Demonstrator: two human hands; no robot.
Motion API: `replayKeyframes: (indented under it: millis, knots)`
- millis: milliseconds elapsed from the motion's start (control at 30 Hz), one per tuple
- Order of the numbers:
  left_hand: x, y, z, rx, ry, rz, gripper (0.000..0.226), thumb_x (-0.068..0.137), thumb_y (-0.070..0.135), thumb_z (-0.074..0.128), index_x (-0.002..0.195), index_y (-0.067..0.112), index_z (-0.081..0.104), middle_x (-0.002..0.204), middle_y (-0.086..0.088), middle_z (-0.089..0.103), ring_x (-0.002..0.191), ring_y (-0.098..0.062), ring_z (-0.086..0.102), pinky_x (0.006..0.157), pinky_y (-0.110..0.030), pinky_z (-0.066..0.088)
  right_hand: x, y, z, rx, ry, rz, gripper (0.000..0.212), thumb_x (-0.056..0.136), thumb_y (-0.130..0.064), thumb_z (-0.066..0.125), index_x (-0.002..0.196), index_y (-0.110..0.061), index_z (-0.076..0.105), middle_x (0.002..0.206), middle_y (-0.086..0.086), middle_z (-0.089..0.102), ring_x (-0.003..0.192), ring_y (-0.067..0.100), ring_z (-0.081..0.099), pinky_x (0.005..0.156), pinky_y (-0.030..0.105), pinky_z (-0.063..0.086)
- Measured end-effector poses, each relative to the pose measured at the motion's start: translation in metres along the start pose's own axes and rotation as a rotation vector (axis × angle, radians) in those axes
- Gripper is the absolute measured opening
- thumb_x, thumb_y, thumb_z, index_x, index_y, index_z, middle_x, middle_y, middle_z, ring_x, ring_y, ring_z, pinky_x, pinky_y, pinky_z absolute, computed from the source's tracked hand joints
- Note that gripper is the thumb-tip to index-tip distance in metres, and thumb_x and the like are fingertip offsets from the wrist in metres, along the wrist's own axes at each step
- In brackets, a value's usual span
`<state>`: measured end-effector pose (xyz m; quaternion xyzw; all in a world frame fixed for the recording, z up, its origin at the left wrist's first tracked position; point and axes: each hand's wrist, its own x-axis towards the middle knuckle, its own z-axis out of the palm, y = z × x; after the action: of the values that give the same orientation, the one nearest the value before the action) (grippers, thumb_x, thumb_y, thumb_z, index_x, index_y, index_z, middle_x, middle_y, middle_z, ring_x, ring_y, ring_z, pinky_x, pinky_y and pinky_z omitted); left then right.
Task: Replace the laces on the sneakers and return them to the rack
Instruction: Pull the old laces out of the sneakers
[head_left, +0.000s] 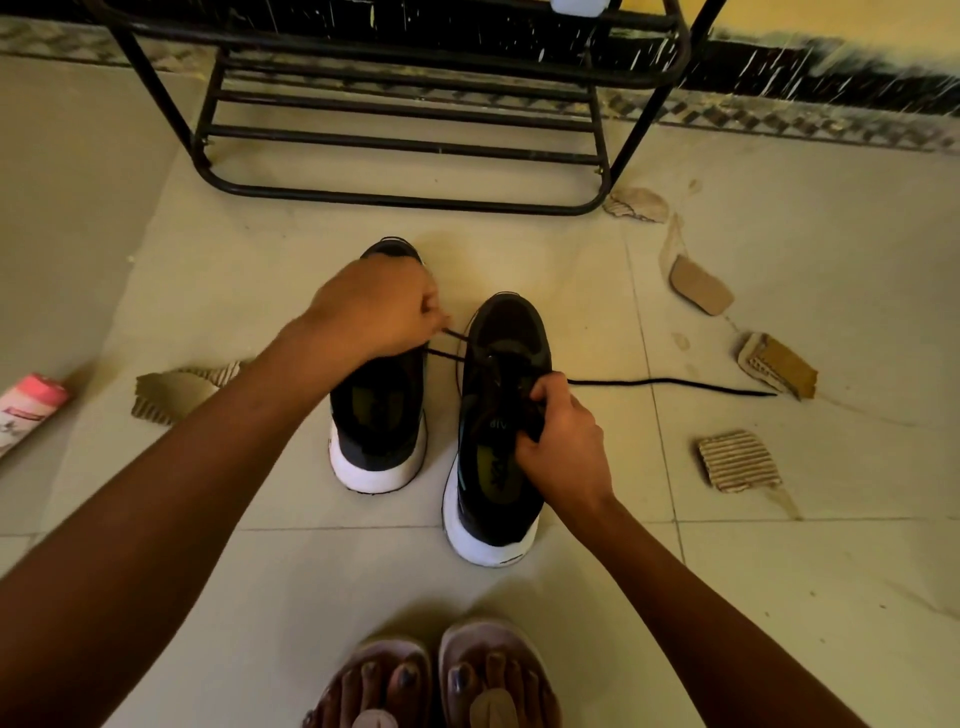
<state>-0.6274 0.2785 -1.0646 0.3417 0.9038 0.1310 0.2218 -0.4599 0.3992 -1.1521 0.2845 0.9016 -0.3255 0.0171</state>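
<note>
Your left hand (374, 306) pinches the black lace (675, 383) taut. Your right hand (563, 441) grips the tongue of one sneaker (493, 509), which stands on the floor (779, 597) beside the other sneaker (374, 421), near the rack (405, 145).

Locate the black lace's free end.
Head view, right side: the black lace trails across the floor from the right sneaker, ending beside a cardboard scrap.

A black mesh sneaker with a thick white sole (376, 415) and its twin (491, 488) stand upright side by side on the tiled floor (571, 597), heels nearest. A thin black shoelace (670, 384) is threaded through the twin on the right, with one end taut leftward and the other trailing right. A black metal rack (415, 201) stands beyond their toes.
</note>
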Motion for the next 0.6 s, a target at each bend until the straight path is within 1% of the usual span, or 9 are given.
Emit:
replayKeyframes:
  millis: [67, 167, 233, 300, 400, 433, 467, 533, 600]
  knots:
    - [-0.002, 0.001, -0.008, -0.035, -0.124, -0.02, 0.033, 0.091, 0.041, 0.054, 0.069, 0.018, 0.064, 0.069, 0.001, 0.061, 0.067, -0.01, 0.058, 0.062, -0.024, 0.038, 0.0, 0.001, 0.0, -0.001, -0.004, 0.001, 0.033, 0.081, -0.013, 0.062, 0.1, -0.023, 0.037, 0.099, 0.006, 0.061, 0.085, 0.025, 0.06, 0.07, 0.035, 0.052]
    - [-0.009, 0.008, -0.015, -0.939, -0.285, 0.041, 0.026, 0.084, 0.038, 0.053, 0.075, 0.015, 0.06, 0.058, 0.003, 0.055, 0.069, -0.007, 0.065, 0.085, -0.025, 0.048, 0.0, 0.001, 0.0, -0.007, -0.005, -0.005, 0.034, 0.081, -0.013, 0.062, 0.098, -0.024, 0.035, 0.097, 0.006, 0.06, 0.084, 0.026, 0.059, 0.068, 0.035, 0.048]
    - [-0.01, 0.005, -0.019, -1.327, -0.284, 0.058, 0.022, 0.084, 0.032, 0.05, 0.086, 0.013, 0.06, 0.056, 0.006, 0.048, 0.062, -0.009, 0.06, 0.075, -0.025, 0.054, 0.0, 0.001, 0.0, -0.001, -0.002, -0.005, 0.034, 0.081, -0.014, 0.062, 0.099, -0.024, 0.035, 0.098, 0.006, 0.061, 0.085, 0.026, 0.06, 0.071, 0.038, 0.052]
    - [-0.009, 0.0, -0.019, -1.161, -0.168, 0.03, 0.02, 0.092, 0.026, 0.047, 0.09, 0.014, 0.063, 0.055, 0.01, 0.043, 0.049, -0.004, 0.042, 0.05, -0.017, 0.043, 0.0, 0.001, 0.0, 0.005, -0.008, 0.003, 0.033, 0.081, -0.014, 0.062, 0.1, -0.024, 0.036, 0.098, 0.006, 0.061, 0.085, 0.026, 0.06, 0.072, 0.04, 0.054]
    - [-0.01, -0.006, -0.028, -0.104, 0.012, -0.02, 0.022, 0.094, 0.032, 0.05, 0.084, 0.02, 0.066, 0.074, 0.005, 0.059, 0.062, -0.006, 0.046, 0.057, -0.024, 0.032, 0.001, 0.003, 0.001, -0.006, -0.003, 0.005, 0.034, 0.081, -0.015, 0.062, 0.101, -0.023, 0.037, 0.097, 0.006, 0.06, 0.083, 0.026, 0.06, 0.072, 0.041, 0.054]
    - [-0.011, -0.007, -0.031, -0.015, 0.039, -0.031, 0.024, 0.093, 0.035, 0.051, 0.08, 0.021, 0.066, 0.077, 0.002, 0.06, 0.066, -0.009, 0.048, 0.06, -0.026, 0.034, 0.002, 0.004, 0.002, -0.008, -0.001, 0.006, 0.034, 0.081, -0.015, 0.062, 0.101, -0.023, 0.037, 0.097, 0.006, 0.06, 0.083, 0.026, 0.06, 0.072, 0.04, 0.054]
    - [-0.012, -0.01, -0.034, -0.181, 0.021, -0.033, 0.025, 0.091, 0.036, 0.053, 0.077, 0.02, 0.064, 0.075, 0.003, 0.06, 0.068, -0.01, 0.051, 0.063, -0.026, 0.038, 0.002, 0.004, 0.002, -0.008, -0.003, 0.007, 0.034, 0.08, -0.016, 0.063, 0.101, -0.023, 0.037, 0.096, 0.006, 0.06, 0.083, 0.026, 0.06, 0.071, 0.04, 0.054]
    - [-0.017, -0.007, -0.042, -0.884, -0.077, 0.008, 0.022, 0.087, 0.036, 0.052, 0.077, 0.017, 0.06, 0.061, 0.008, 0.055, 0.069, -0.011, 0.058, 0.076, -0.027, 0.05, 0.002, 0.003, 0.003, -0.004, -0.004, 0.01, 0.034, 0.08, -0.016, 0.063, 0.102, -0.022, 0.038, 0.096, 0.006, 0.061, 0.083, 0.026, 0.061, 0.072, 0.04, 0.054]
    - [-0.018, -0.009, -0.044, -1.361, -0.136, 0.062, 0.021, 0.09, 0.03, 0.047, 0.085, 0.015, 0.06, 0.056, 0.008, 0.047, 0.06, -0.008, 0.055, 0.075, -0.029, 0.055, 0.002, 0.003, 0.003, -0.004, -0.004, 0.007, 0.034, 0.08, -0.016, 0.063, 0.102, -0.022, 0.038, 0.096, 0.006, 0.061, 0.083, 0.027, 0.061, 0.072, 0.042, 0.054]
